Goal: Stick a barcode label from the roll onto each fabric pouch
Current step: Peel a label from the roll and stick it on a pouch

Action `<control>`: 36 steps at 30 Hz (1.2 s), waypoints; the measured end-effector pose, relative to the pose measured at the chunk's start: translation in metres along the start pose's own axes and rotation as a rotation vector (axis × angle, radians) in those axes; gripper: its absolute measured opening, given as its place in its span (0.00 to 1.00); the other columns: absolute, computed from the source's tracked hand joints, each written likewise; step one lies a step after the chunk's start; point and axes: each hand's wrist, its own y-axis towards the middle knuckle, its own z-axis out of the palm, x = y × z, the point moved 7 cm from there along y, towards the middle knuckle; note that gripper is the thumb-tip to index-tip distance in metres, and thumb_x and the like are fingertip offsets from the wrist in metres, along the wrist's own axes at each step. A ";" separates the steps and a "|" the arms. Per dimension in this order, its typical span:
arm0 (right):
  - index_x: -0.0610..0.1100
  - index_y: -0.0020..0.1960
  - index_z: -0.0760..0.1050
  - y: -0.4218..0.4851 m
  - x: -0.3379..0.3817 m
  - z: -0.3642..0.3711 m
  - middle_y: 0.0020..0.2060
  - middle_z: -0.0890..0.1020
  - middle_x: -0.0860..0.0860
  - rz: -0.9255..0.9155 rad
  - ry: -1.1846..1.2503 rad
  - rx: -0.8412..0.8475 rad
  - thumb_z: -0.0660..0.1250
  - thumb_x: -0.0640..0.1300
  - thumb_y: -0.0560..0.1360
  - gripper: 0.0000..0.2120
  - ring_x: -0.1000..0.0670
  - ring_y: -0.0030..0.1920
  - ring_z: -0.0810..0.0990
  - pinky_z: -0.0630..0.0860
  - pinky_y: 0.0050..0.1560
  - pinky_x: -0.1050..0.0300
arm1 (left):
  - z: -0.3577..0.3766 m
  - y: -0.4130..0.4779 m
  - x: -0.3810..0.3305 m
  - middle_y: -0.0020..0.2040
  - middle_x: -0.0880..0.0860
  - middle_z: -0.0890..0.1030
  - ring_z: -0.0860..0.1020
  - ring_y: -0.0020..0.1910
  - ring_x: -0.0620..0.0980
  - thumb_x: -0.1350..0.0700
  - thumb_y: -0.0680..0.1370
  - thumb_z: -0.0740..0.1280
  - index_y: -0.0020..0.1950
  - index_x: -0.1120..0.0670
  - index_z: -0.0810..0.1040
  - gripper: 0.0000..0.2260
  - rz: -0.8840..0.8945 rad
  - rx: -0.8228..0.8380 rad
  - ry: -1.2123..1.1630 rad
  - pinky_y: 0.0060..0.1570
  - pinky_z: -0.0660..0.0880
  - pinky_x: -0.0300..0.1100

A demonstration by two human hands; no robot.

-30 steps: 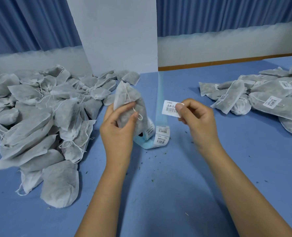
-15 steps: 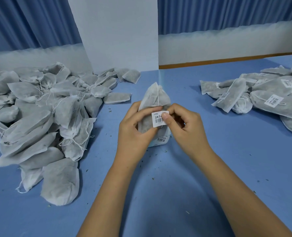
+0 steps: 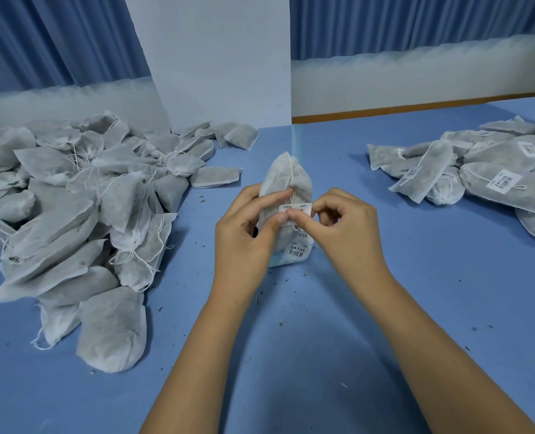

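My left hand (image 3: 244,227) grips a grey fabric pouch (image 3: 286,180) upright above the blue table (image 3: 322,339), thumb on its front. A white barcode label (image 3: 294,208) lies across the pouch's front. My right hand (image 3: 341,227) has its fingers curled, and its thumb and forefinger press on the label. Just behind and below the pouch, the label roll (image 3: 299,250) lies on the table with printed labels showing; the pouch and my hands hide most of it.
A big heap of unlabelled grey pouches (image 3: 72,214) with drawstrings covers the table's left side. A pile of labelled pouches (image 3: 485,177) lies at the right. A white panel (image 3: 216,57) stands at the back. Small dark crumbs dot the table.
My right hand carried the peeled label from beside the roll onto the pouch. My left hand brought the pouch to the centre. Both thumbs now press the label.
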 end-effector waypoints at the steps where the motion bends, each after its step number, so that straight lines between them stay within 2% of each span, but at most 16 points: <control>1: 0.39 0.34 0.78 0.000 -0.001 0.000 0.30 0.71 0.51 0.013 -0.008 -0.011 0.78 0.47 0.66 0.13 0.54 0.30 0.67 0.64 0.34 0.66 | -0.001 0.001 0.000 0.49 0.38 0.79 0.78 0.46 0.38 0.67 0.76 0.69 0.54 0.46 0.82 0.16 0.000 -0.009 0.007 0.46 0.72 0.30; 4: 0.41 0.44 0.75 -0.001 -0.007 0.001 0.40 0.76 0.49 0.093 -0.014 -0.011 0.79 0.50 0.64 0.19 0.51 0.37 0.72 0.69 0.39 0.66 | -0.005 0.001 0.001 0.48 0.38 0.80 0.77 0.43 0.37 0.68 0.75 0.69 0.52 0.43 0.82 0.19 -0.012 -0.049 -0.011 0.43 0.71 0.29; 6: 0.43 0.50 0.72 0.001 -0.012 0.002 0.45 0.78 0.50 0.186 0.146 0.016 0.79 0.48 0.65 0.21 0.51 0.42 0.76 0.73 0.45 0.64 | -0.007 0.000 0.001 0.51 0.40 0.80 0.79 0.48 0.37 0.69 0.75 0.69 0.52 0.43 0.82 0.20 -0.028 -0.078 -0.058 0.47 0.73 0.29; 8: 0.43 0.49 0.76 0.002 -0.014 0.007 0.44 0.81 0.49 0.244 0.417 0.091 0.76 0.41 0.69 0.12 0.52 0.44 0.80 0.76 0.47 0.63 | -0.008 0.000 0.001 0.53 0.44 0.81 0.79 0.53 0.37 0.69 0.75 0.69 0.54 0.46 0.82 0.18 -0.050 -0.079 -0.120 0.50 0.73 0.29; 11: 0.39 0.45 0.79 0.000 -0.020 0.012 0.39 0.84 0.50 0.323 0.585 0.139 0.74 0.37 0.70 0.05 0.55 0.40 0.82 0.77 0.43 0.64 | -0.005 0.001 0.007 0.54 0.44 0.81 0.80 0.54 0.39 0.67 0.74 0.72 0.55 0.48 0.82 0.16 -0.128 -0.053 -0.151 0.51 0.75 0.31; 16: 0.40 0.42 0.80 -0.003 -0.027 0.017 0.35 0.84 0.52 0.382 0.655 0.109 0.74 0.36 0.70 0.04 0.56 0.37 0.82 0.76 0.39 0.66 | -0.005 0.003 0.013 0.56 0.48 0.81 0.80 0.54 0.39 0.69 0.72 0.72 0.53 0.48 0.82 0.18 -0.181 -0.065 -0.130 0.53 0.75 0.35; 19: 0.41 0.46 0.79 -0.005 -0.030 0.025 0.41 0.85 0.49 0.442 0.725 0.201 0.74 0.38 0.69 0.07 0.52 0.43 0.83 0.78 0.45 0.62 | -0.010 0.003 0.014 0.55 0.45 0.82 0.80 0.55 0.39 0.68 0.73 0.72 0.53 0.46 0.82 0.17 -0.168 -0.100 -0.118 0.53 0.75 0.34; 21: 0.39 0.49 0.79 -0.006 -0.031 0.029 0.43 0.84 0.47 0.452 0.713 0.255 0.73 0.35 0.69 0.09 0.50 0.45 0.83 0.79 0.46 0.61 | -0.012 0.003 0.018 0.55 0.46 0.82 0.80 0.56 0.40 0.69 0.73 0.71 0.52 0.46 0.82 0.18 -0.176 -0.121 -0.120 0.56 0.76 0.37; 24: 0.37 0.50 0.78 -0.005 -0.034 0.029 0.43 0.85 0.46 0.460 0.703 0.220 0.72 0.32 0.69 0.10 0.51 0.44 0.84 0.78 0.44 0.62 | -0.011 0.004 0.019 0.55 0.48 0.82 0.80 0.55 0.40 0.69 0.73 0.70 0.52 0.47 0.82 0.18 -0.171 -0.120 -0.106 0.55 0.76 0.35; 27: 0.39 0.48 0.80 -0.004 -0.035 0.028 0.43 0.85 0.45 0.476 0.753 0.223 0.72 0.36 0.71 0.07 0.49 0.44 0.84 0.79 0.45 0.61 | -0.010 0.004 0.017 0.54 0.45 0.82 0.80 0.54 0.39 0.68 0.74 0.71 0.52 0.46 0.82 0.17 -0.151 -0.119 -0.115 0.53 0.75 0.33; 30: 0.40 0.45 0.81 -0.006 -0.033 0.022 0.40 0.84 0.45 0.439 0.675 0.174 0.71 0.39 0.72 0.03 0.51 0.41 0.82 0.79 0.45 0.60 | 0.000 0.002 0.011 0.49 0.39 0.81 0.79 0.50 0.37 0.68 0.73 0.71 0.51 0.43 0.82 0.19 -0.100 -0.077 0.002 0.48 0.72 0.29; 33: 0.37 0.44 0.81 -0.012 -0.039 0.000 0.38 0.84 0.44 0.455 0.630 0.022 0.71 0.38 0.73 0.03 0.50 0.39 0.81 0.78 0.41 0.59 | 0.021 0.002 0.010 0.51 0.42 0.82 0.79 0.51 0.38 0.66 0.73 0.72 0.54 0.45 0.82 0.17 -0.133 -0.051 -0.016 0.50 0.73 0.31; 36: 0.37 0.46 0.82 -0.022 -0.050 -0.029 0.40 0.85 0.44 0.505 0.600 -0.063 0.71 0.39 0.73 0.05 0.49 0.40 0.82 0.79 0.41 0.59 | 0.051 0.000 0.013 0.56 0.43 0.83 0.80 0.55 0.42 0.65 0.72 0.73 0.54 0.43 0.82 0.18 -0.202 0.043 -0.038 0.56 0.76 0.40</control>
